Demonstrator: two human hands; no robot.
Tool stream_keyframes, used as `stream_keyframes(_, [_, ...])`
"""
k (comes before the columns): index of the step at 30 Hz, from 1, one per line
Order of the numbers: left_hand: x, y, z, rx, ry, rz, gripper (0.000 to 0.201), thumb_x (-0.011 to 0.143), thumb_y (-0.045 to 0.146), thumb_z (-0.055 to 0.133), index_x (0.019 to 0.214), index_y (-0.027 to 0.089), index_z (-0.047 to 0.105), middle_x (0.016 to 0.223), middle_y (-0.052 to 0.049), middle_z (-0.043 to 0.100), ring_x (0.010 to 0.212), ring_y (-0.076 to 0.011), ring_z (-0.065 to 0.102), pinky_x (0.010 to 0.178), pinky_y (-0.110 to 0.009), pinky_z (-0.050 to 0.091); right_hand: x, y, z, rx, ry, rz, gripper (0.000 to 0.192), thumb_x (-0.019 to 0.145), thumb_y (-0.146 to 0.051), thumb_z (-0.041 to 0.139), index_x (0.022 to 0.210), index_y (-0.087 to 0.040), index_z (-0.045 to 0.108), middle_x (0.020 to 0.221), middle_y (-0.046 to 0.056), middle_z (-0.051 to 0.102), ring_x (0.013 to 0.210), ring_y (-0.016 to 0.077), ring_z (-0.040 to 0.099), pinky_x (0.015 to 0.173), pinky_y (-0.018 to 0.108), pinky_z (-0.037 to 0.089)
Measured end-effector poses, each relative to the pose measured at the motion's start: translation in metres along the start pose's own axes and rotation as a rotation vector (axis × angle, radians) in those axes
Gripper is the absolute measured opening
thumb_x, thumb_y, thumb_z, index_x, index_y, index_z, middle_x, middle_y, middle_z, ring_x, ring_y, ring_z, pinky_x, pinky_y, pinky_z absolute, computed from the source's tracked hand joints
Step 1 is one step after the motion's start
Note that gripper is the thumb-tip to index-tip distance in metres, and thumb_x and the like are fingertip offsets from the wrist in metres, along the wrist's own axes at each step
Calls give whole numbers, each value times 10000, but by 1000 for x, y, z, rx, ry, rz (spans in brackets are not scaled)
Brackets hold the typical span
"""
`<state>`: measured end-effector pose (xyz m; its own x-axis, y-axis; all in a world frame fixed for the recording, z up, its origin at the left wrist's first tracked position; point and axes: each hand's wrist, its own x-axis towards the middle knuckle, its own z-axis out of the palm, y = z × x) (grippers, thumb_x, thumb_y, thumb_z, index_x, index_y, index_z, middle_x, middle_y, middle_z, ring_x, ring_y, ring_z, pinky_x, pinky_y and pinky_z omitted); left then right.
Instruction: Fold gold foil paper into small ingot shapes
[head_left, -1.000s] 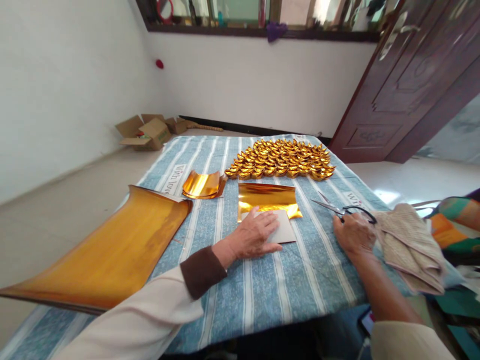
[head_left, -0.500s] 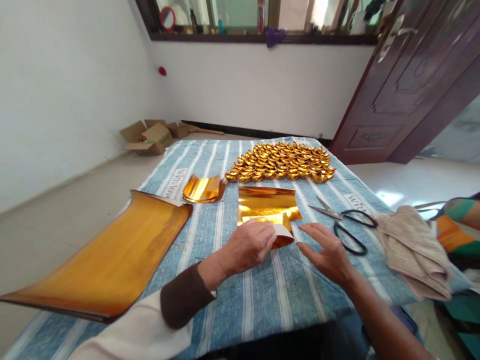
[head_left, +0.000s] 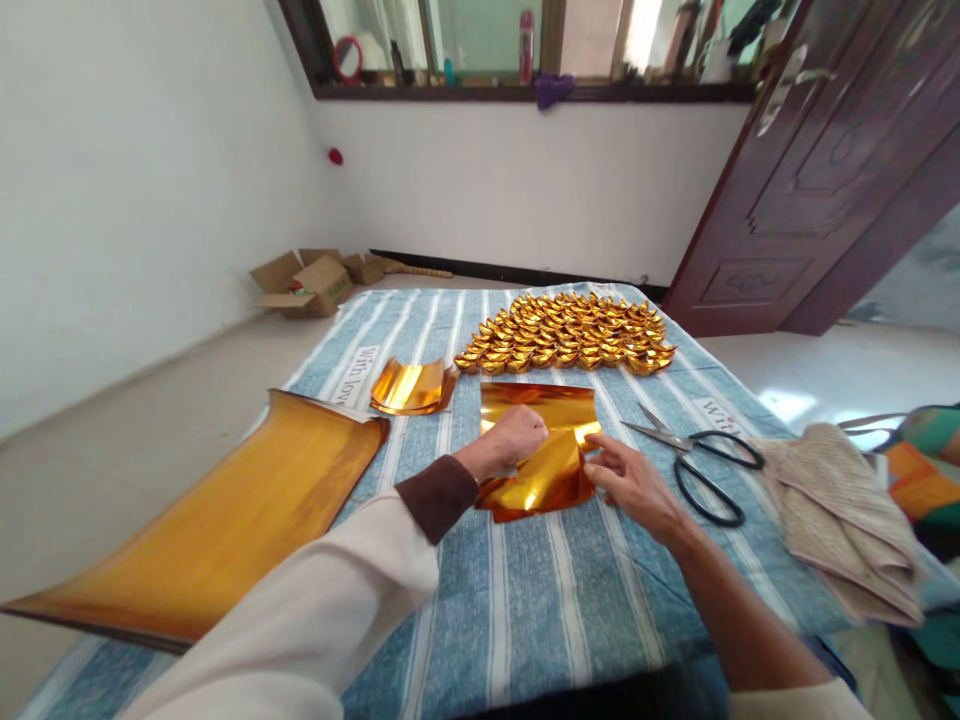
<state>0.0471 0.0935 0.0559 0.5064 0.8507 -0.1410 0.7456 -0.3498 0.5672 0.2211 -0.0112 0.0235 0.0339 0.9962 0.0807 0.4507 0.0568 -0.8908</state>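
A square gold foil sheet (head_left: 544, 478) lies shiny side up on the blue striped cloth (head_left: 525, 600), overlapping a stack of gold sheets (head_left: 536, 402) behind it. My left hand (head_left: 511, 440) pinches the sheet's far left corner. My right hand (head_left: 626, 480) holds its right edge with the fingertips. Black-handled scissors (head_left: 705, 462) lie just right of my right hand, untouched.
Several folded gold paper ingots (head_left: 570, 332) sit in rows at the far side of the cloth. A small curled gold stack (head_left: 411, 387) and a large curled gold sheet (head_left: 217, 520) lie to the left. Beige cloth (head_left: 840, 505) rests at the right edge. Cardboard boxes (head_left: 304, 284) stand on the floor.
My right hand left the scissors and moved left to the sheet. The sheet, white side up under my left hand, has been turned over to its gold side and both hands hold it.
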Motion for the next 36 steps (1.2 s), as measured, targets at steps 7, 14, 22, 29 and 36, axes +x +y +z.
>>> stream_keyframes(7, [-5, -3, 7, 2, 20, -101, 171, 719, 127, 514, 659, 113, 673, 579, -9, 545, 602, -150, 526, 518, -237, 322, 14, 0, 24, -81, 49, 120, 600, 694, -204, 573, 1275, -86, 477, 511, -90, 478, 494, 127, 485, 470, 236, 334])
stream_keyframes(14, [-22, -5, -19, -118, -64, 1, 167, 674, 177, 635, 827, 155, 698, 844, -35, 671, 873, -218, 591, 696, -254, 426, 8, 5, 22, 153, -12, -89, 520, 738, -216, 558, 1254, -190, 501, 581, -75, 501, 522, 120, 498, 498, 237, 374])
stream_keyframes(22, [-39, -38, -61, -376, -308, -4, 162, 632, 233, 676, 759, 141, 718, 664, 14, 661, 635, -145, 596, 614, -231, 464, 15, -19, 22, 443, -109, -55, 522, 765, -359, 662, 1230, -190, 495, 650, -45, 572, 603, 136, 560, 560, 254, 423])
stream_keyframes(29, [-29, -71, -164, -259, -329, -178, 241, 560, 187, 709, 799, 168, 737, 761, -7, 716, 723, -184, 652, 689, -260, 511, 21, -4, 40, 70, 80, -195, 337, 834, -376, 594, 1100, -168, 591, 717, 7, 642, 635, 160, 592, 638, 308, 471])
stream_keyframes(36, [4, -125, -212, 253, -192, -440, 183, 525, 134, 721, 707, 152, 711, 669, -32, 696, 706, -237, 668, 634, -270, 515, 17, 10, 40, -607, 272, -629, 170, 902, -237, 520, 1005, -165, 634, 920, 83, 674, 895, 236, 596, 782, 354, 445])
